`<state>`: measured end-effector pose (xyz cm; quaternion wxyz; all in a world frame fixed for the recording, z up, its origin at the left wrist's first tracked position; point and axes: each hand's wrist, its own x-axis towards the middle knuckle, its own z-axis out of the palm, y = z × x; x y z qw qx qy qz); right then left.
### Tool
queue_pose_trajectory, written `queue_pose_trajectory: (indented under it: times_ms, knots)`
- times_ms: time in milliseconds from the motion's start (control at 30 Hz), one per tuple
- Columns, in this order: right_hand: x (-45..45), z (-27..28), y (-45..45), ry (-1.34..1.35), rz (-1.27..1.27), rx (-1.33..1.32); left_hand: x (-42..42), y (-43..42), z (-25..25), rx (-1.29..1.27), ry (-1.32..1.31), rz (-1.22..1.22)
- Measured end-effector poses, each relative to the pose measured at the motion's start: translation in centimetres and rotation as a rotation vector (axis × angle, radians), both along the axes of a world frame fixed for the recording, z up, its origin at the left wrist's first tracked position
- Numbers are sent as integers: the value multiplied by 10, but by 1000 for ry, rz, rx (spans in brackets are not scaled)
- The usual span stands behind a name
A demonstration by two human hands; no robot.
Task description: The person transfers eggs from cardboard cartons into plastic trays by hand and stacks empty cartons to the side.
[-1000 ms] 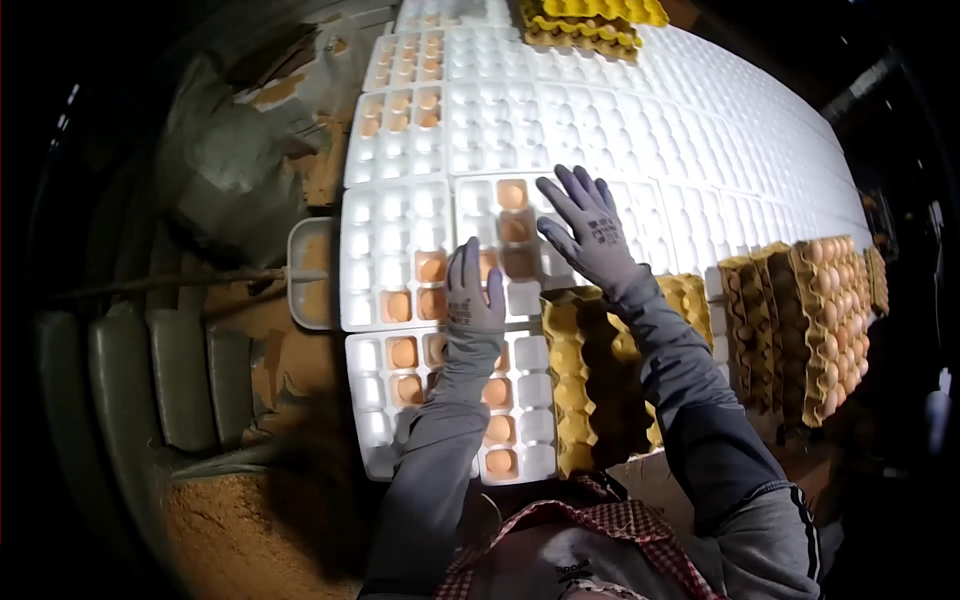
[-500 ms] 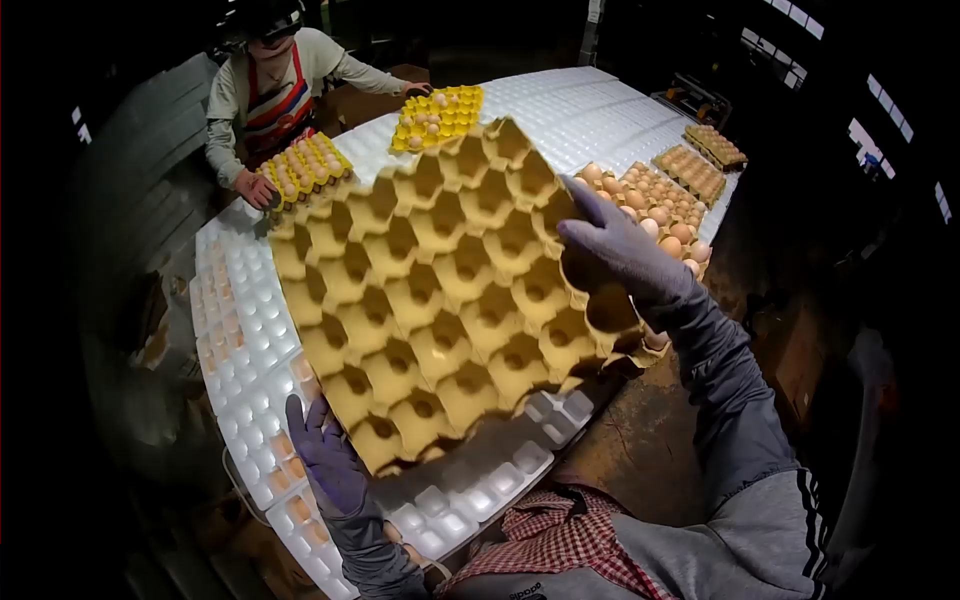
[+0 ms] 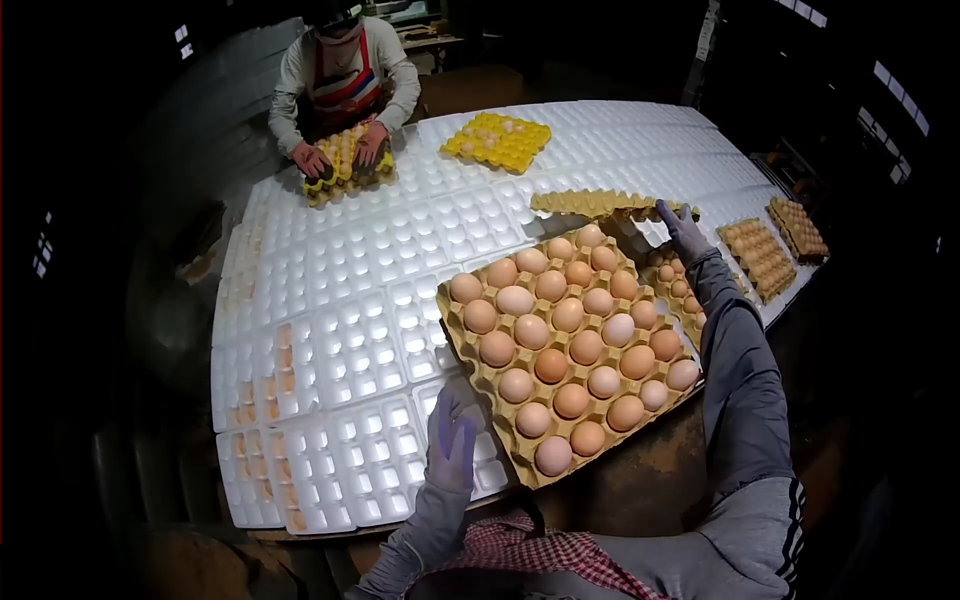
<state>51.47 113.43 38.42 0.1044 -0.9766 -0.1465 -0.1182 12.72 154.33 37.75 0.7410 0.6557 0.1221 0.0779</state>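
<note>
A pulp egg tray full of brown eggs (image 3: 483,372) sits in front of me at the near edge of the table. Beyond it, seen nearly edge-on, is an empty pulp egg tray (image 3: 600,204). My right hand (image 3: 685,232), in a pale purple glove, grips that empty tray by its right end. Close to the full tray's left edge is my left hand (image 3: 452,430), gloved too, slightly blurred, its fingers apart and nothing in them. I cannot tell whether it touches the tray.
White foam egg cartons (image 3: 360,430) cover the table, a few at the left holding eggs. Filled egg trays (image 3: 757,260) stand at the right edge. Across the table, a person (image 3: 345,90) has both hands on a yellow egg tray (image 3: 350,165); another yellow tray (image 3: 497,141) lies nearby.
The empty tray has moved from right in front of me to the far right, and the full tray now shows. My left hand is off the empty tray. The person opposite has brought both hands together.
</note>
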Motion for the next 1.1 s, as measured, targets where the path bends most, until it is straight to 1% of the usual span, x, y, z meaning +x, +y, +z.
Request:
queue_pose_trajectory:
  times_ms: [33, 67, 100, 133, 167, 233, 267, 300, 333, 400, 467, 500, 533, 600, 633, 667, 700, 767, 833, 867, 933, 967, 1000, 1067, 1100]
  knots:
    - [-11, -10, -21, -12, 89, -70, 22, -16, -20, 572, -397, 132]
    - [-21, -28, -47, -53, 203, -122, 25, -29, -30, 685, -409, 136]
    - [-26, -50, -61, 35, 214, -144, 28, -42, -38, 797, -422, 145]
    - [-25, -67, -69, 107, 223, -165, 25, -52, -29, 430, -78, 56]
    - [-60, -52, -56, 266, 240, 226, 26, -56, -21, 163, -97, 20]
    - [-153, 11, 9, 523, 244, 642, 29, -58, -18, 183, -71, 23]
    - [-173, 25, 19, 576, 234, 658, 25, -57, -19, 209, -39, 18]
    - [-192, 39, 30, 629, 222, 673, 25, -62, -32, 225, -44, 22]
    - [-199, 51, 31, 565, 311, 610, 25, -62, -22, 225, -45, 18]
    - [-207, 74, 36, 417, 488, 468, 30, -56, 2, 144, -59, -16]
    - [-213, 87, 42, 279, 662, 315, 26, -42, -12, 428, -294, -31]
    - [-214, 86, 40, 315, 683, 398, 19, -34, -16, 351, -296, -34]
    - [-225, 98, 50, 313, 680, 392, 13, -26, -1, 274, -299, -37]
    - [-258, 136, 94, 180, 711, 342, -3, 1, 28, 122, -300, -38]
    - [-281, 156, 136, 559, 386, 658, -14, 21, 35, 47, -294, -33]
    - [-303, 176, 179, 780, -32, 1065, -28, 43, 36, 56, -276, -18]
    - [-308, 157, 181, 534, 259, 712, -43, 68, 36, 87, -259, 2]
    - [-337, 152, 240, 810, 43, 1004, -80, 116, 31, 162, -211, 54]
    - [-359, 134, 284, 939, 61, 984, -120, 153, 33, 189, -120, 115]
    - [-367, 122, 303, 1027, 81, 977, -136, 172, 22, 195, -84, 132]
    - [-377, 80, 328, 1101, 68, 903, -160, 206, -14, 153, -68, 137]
    - [-384, 53, 336, 1057, 117, 881, -170, 221, -36, 220, -39, 134]
    - [-383, 21, 341, 975, 211, 850, -174, 231, -54, 185, -31, 145]
    - [-376, -38, 349, 711, 433, 735, -171, 243, -80, 200, 47, 93]
    - [-374, -61, 356, 644, 461, 724, -166, 247, -92, 168, 79, 81]
